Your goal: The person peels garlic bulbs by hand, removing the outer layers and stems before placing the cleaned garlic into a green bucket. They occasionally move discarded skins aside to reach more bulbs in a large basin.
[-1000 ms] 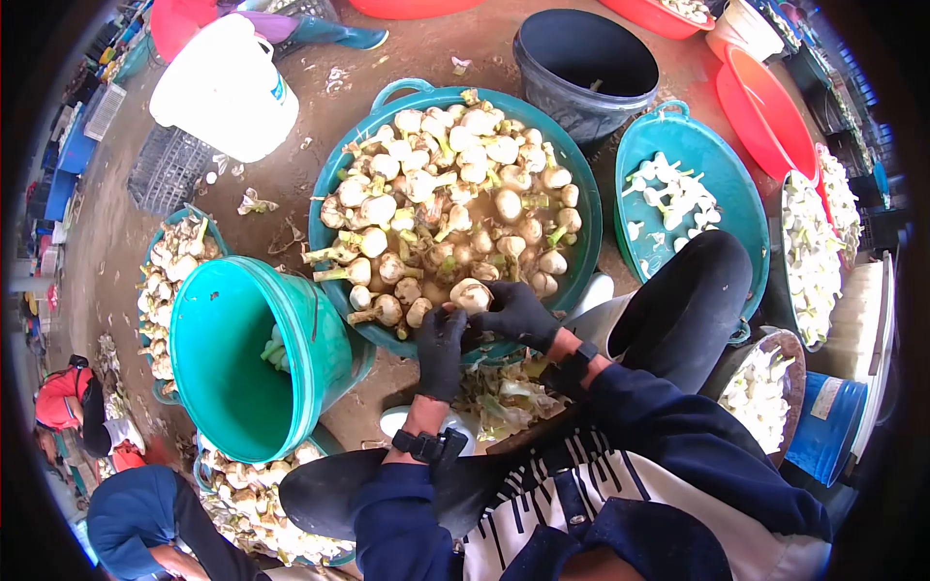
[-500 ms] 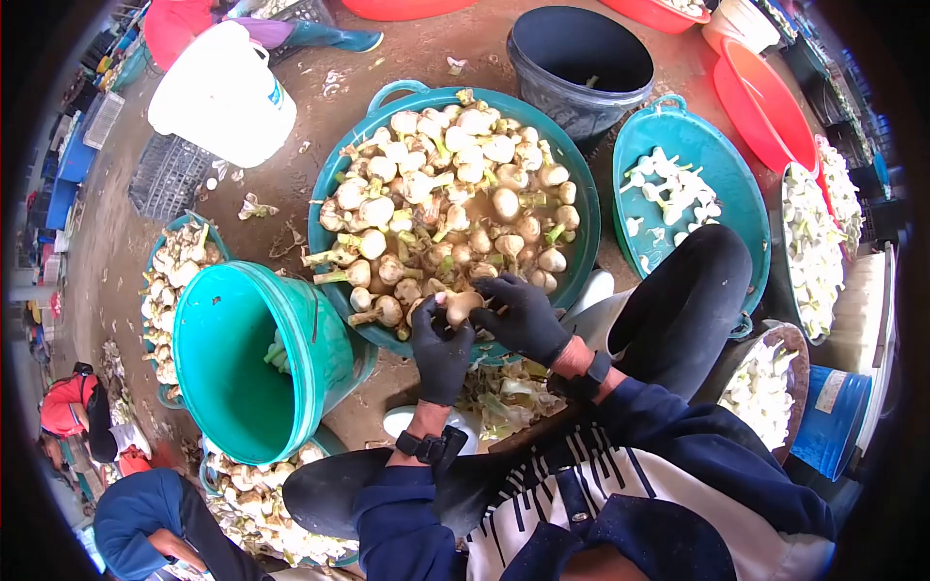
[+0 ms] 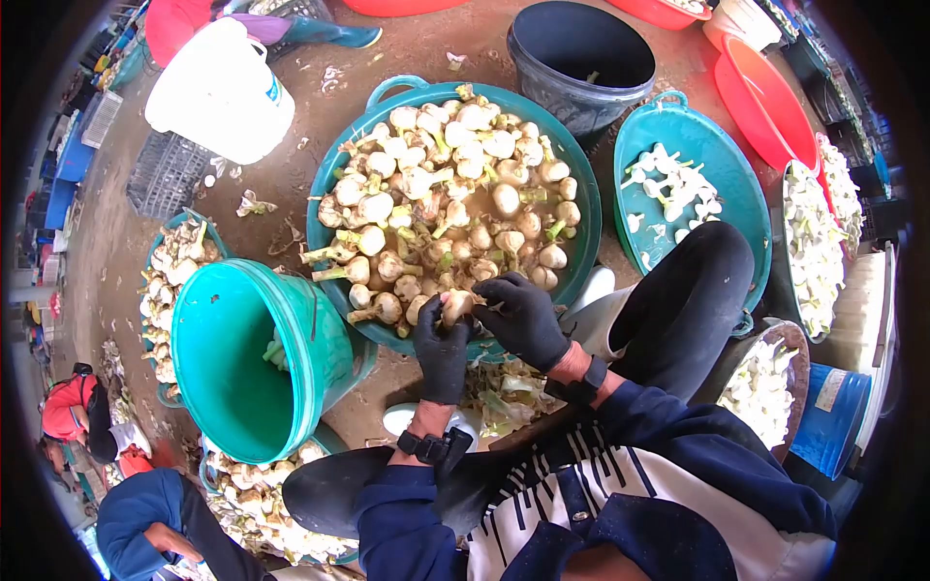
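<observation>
A pale brownish garlic bulb [image 3: 456, 308] is held between my two black-gloved hands at the near rim of a wide teal tub [image 3: 325, 165]. My left hand [image 3: 441, 358] grips the bulb from the left, with a bit of bare fingertip showing. From the right, my right hand [image 3: 521, 321] has its fingers closed at the bulb's other side. Whether a small tool is in them is hidden. Many muddy garlic bulbs with short stems [image 3: 378, 208] fill the tub, partly in brown water.
Left of my knee a green bucket [image 3: 242, 368] leans open, with a few pale pieces inside. A teal basin [image 3: 741, 194] with white peeled garlic lies right. A black bucket [image 3: 581, 82] and white bucket [image 3: 223, 92] stand beyond. Another person [image 3: 145, 523] bends at lower left.
The garlic bulb has turned slightly between my hands, and my fingers have shifted on it. Otherwise the scene looks the same.
</observation>
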The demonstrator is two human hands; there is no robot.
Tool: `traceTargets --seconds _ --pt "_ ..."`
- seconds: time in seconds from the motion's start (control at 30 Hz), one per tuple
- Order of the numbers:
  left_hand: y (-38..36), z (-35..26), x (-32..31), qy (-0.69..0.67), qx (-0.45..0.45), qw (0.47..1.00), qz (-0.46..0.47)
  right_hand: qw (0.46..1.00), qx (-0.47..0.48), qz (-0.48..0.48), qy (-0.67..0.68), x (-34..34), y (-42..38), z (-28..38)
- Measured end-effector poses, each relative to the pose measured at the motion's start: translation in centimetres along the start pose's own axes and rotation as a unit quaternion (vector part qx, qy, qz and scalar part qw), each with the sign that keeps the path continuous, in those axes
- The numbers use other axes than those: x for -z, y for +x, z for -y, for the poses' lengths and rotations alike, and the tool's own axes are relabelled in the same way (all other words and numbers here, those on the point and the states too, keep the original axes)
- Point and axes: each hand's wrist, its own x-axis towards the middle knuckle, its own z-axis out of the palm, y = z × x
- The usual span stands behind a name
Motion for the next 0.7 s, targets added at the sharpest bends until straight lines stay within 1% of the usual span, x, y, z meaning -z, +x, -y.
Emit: traceTargets --seconds 0.1,0.2,0.3,0.33,0.4,0.53,0.63,0.7 --pt "0.1 0.2 -0.1 0.079 -0.048 0.996 0.012 0.996 0.050 -0.003 -0.074 0.2 0.0 0.2" --pt "0.0 0.2 0.0 0.124 -0.092 0.988 0.015 0.987 0.082 0.001 -0.138 0.5 -0.1 0.8" --pt "-0.4 0.4 -0.1 0.141 -0.090 0.986 0.019 0.976 0.110 0.016 -0.189 0.7 -0.3 0.7" --pt "-0.4 0.2 -0.2 0.163 -0.112 0.980 0.021 0.971 0.120 0.022 -0.204 0.7 -0.3 0.6" --pt "-0.5 -0.5 -0.3 0.208 -0.156 0.965 0.025 0.972 0.114 0.030 -0.202 0.8 -0.2 0.5" --pt "-0.5 -1.4 -0.3 0.243 -0.178 0.953 0.040 0.979 0.073 0.046 -0.187 0.9 -0.1 0.5" --pt "-0.3 -1.9 0.1 0.250 -0.193 0.946 0.071 0.989 0.013 0.072 -0.126 1.3 0.0 0.0" --pt "0.2 -2.0 0.4 0.227 -0.195 0.949 0.103 0.992 -0.064 0.094 -0.048 1.6 0.1 -0.6"
